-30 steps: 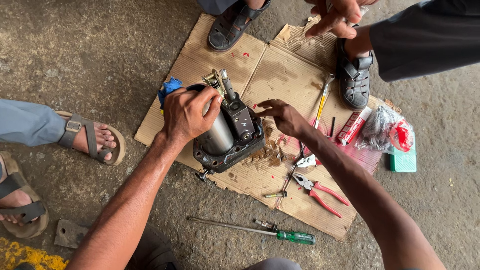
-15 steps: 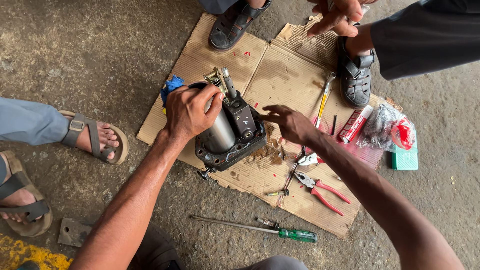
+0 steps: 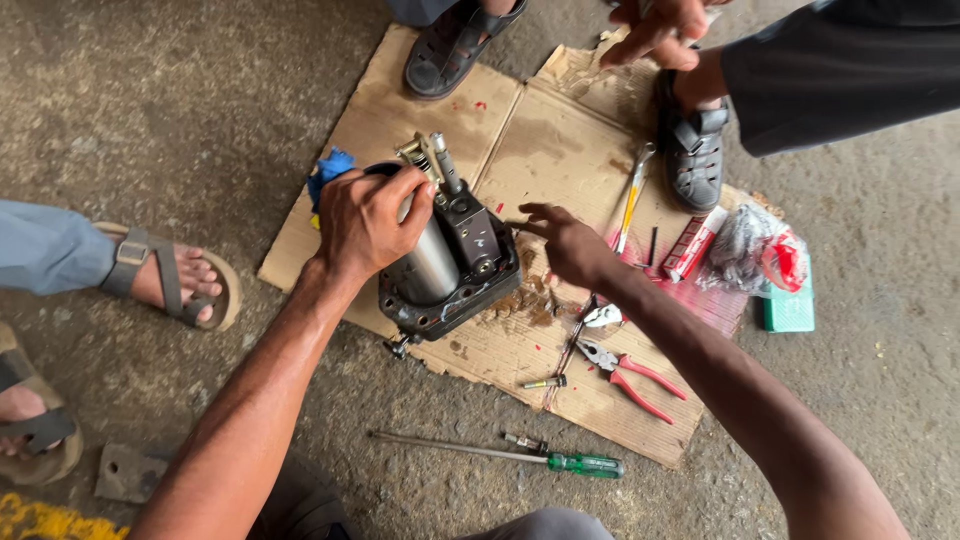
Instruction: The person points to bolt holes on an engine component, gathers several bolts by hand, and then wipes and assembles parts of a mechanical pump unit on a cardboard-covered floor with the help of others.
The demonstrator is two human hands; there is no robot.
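Your left hand (image 3: 370,220) is clamped over the top of the steel cylinder (image 3: 428,265), fingers curled round its upper rim. That grip looks meant to keep the pump body (image 3: 455,275) upright and steady on its dark flanged base. The assembly stands near the middle of the cardboard (image 3: 420,105), which keeps greasy parts off the concrete.

Your right hand (image 3: 565,240) holds nothing. Its fingers are spread and point toward 9 o'clock, just beside the black valve block on the pump's 3 o'clock side, as if to brace or feel it.

The tools lie within your right arm's reach. The red pliers (image 3: 625,368) are at 5 o'clock from the pump. The green screwdriver (image 3: 585,464) lies further out at 5 o'clock, off the cardboard. A yellow-handled tool (image 3: 632,200) lies at 2 o'clock. Another person's hand (image 3: 655,28) hovers at 1 o'clock.
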